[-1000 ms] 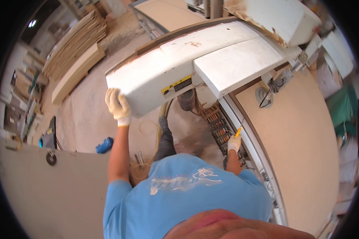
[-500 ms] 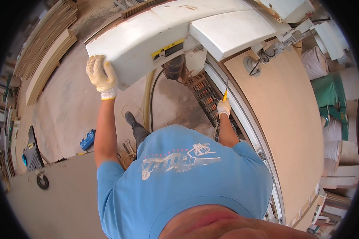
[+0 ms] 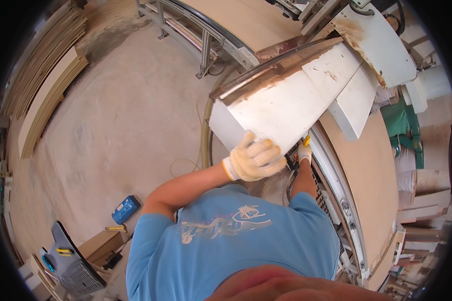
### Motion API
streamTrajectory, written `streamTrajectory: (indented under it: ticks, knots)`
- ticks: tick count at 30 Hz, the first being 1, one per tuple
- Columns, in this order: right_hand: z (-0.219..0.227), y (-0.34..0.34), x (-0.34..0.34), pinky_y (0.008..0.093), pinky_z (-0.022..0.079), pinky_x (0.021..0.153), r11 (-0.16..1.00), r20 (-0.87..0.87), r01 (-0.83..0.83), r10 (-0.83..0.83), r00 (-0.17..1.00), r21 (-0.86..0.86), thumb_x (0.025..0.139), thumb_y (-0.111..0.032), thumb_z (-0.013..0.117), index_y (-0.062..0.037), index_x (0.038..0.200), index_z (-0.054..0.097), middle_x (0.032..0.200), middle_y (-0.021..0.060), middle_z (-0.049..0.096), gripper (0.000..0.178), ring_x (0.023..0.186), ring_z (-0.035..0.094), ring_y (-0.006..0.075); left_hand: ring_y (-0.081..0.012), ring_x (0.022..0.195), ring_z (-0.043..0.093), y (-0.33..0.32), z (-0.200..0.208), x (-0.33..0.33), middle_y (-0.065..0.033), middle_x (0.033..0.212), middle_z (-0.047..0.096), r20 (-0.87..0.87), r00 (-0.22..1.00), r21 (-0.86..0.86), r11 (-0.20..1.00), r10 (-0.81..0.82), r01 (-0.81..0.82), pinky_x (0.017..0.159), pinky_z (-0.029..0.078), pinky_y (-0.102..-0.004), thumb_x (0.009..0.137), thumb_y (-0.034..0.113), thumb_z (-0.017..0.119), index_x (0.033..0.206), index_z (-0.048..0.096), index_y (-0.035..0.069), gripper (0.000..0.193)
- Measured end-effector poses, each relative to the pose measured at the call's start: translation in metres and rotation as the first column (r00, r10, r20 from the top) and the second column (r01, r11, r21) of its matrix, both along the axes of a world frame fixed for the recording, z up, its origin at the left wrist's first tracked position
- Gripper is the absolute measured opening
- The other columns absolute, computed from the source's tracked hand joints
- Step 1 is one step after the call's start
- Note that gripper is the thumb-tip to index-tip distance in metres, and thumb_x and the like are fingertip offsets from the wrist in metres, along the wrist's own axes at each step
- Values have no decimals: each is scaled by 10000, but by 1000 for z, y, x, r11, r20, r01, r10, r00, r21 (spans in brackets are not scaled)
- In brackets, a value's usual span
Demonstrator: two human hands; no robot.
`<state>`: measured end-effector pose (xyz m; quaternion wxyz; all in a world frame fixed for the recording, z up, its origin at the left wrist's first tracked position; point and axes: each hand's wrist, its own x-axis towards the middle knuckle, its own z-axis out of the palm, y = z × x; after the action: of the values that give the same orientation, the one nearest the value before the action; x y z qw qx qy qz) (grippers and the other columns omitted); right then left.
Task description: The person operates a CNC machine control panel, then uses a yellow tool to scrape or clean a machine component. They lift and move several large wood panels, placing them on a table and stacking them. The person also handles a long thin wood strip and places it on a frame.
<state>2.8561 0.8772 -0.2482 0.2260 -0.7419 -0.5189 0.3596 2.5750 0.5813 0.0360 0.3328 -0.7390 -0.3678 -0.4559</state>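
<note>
My left hand [image 3: 256, 158] wears a cream knitted glove with yellow fingertips. Its fingers are spread at the near edge of a white metal machine housing [image 3: 286, 108]; whether the palm presses on the metal is hard to tell. Beyond it, down beside the housing's right corner, my right hand [image 3: 304, 152] in a matching glove is closed around a screwdriver with a yellow handle [image 3: 307, 140]. The housing hides most of the screwdriver's shaft. Right of that hand runs a pale metal rail [image 3: 336, 173] along the edge of a large tan board [image 3: 359, 170].
A blue case [image 3: 126, 209] lies on the floor at left, near a dark plastic chair [image 3: 75, 261] holding yellow tools. Stacked boards [image 3: 47, 108] stand far left. A metal-framed conveyor table [image 3: 206, 47] is at the back. A hose [image 3: 205, 138] runs along the floor.
My view has turned left and the housing now sits farther right in it. My left hand has shifted from the housing's left end toward my right hand, which still grips the screwdriver.
</note>
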Motion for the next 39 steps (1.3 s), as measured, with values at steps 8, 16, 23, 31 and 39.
streamTrajectory:
  ticks: [8, 16, 23, 31, 39]
  knots:
    - [-7, -54, -57, 445, 566, 614, 990, -70, 104, -110, 991, -92, 959, -232, 581, -20, 1278, 636, 907, 190, 729, 386, 688, 711, 307, -278, 1020, 628, -10, 42, -54, -77, 1156, 628, 8, 869, -309, 825, -495, 473, 856, 512, -453, 792, 193, 644, 1061, 647, 135, 275]
    - [-113, -188, -251, 427, 552, 564, 934, 107, -201, 241, 965, -294, 972, -286, 579, -28, 1220, 661, 842, 182, 726, 366, 616, 696, 268, -336, 988, 667, -17, 8, -249, -113, 1035, 682, -200, 894, -907, 420, -401, -15, 895, 537, -449, 862, 248, 662, 1157, 671, 109, 327]
    - [-30, -173, -567, 395, 496, 472, 665, -281, -630, 566, 775, -400, 982, -339, 549, -61, 1049, 687, 742, 130, 714, 317, 541, 664, 220, -351, 1258, 616, 13, -92, -563, -115, 1375, 668, -305, 910, -950, -156, 281, -271, 1066, 487, -450, 1004, 402, 571, 1315, 675, 125, 430]
    - [142, 140, -687, 349, 452, 427, 940, -768, 266, -329, 550, -213, 1042, -314, 564, -89, 1045, 564, 727, 49, 555, 225, 497, 540, 177, -414, 993, 659, -232, -122, -904, -175, 1070, 730, 298, -517, -736, 538, 803, 412, 954, 520, -492, 994, 401, 546, 1402, 565, 46, 541]
    - [190, 263, -839, 330, 450, 459, 976, -814, -16, -172, 554, -216, 1013, -213, 588, -127, 1051, 580, 769, 62, 593, 94, 539, 527, 169, -335, 874, 667, -237, -174, -885, -133, 984, 737, -120, -123, -708, 2, 985, 706, 802, 517, -449, 982, 351, 586, 1217, 631, 59, 378]
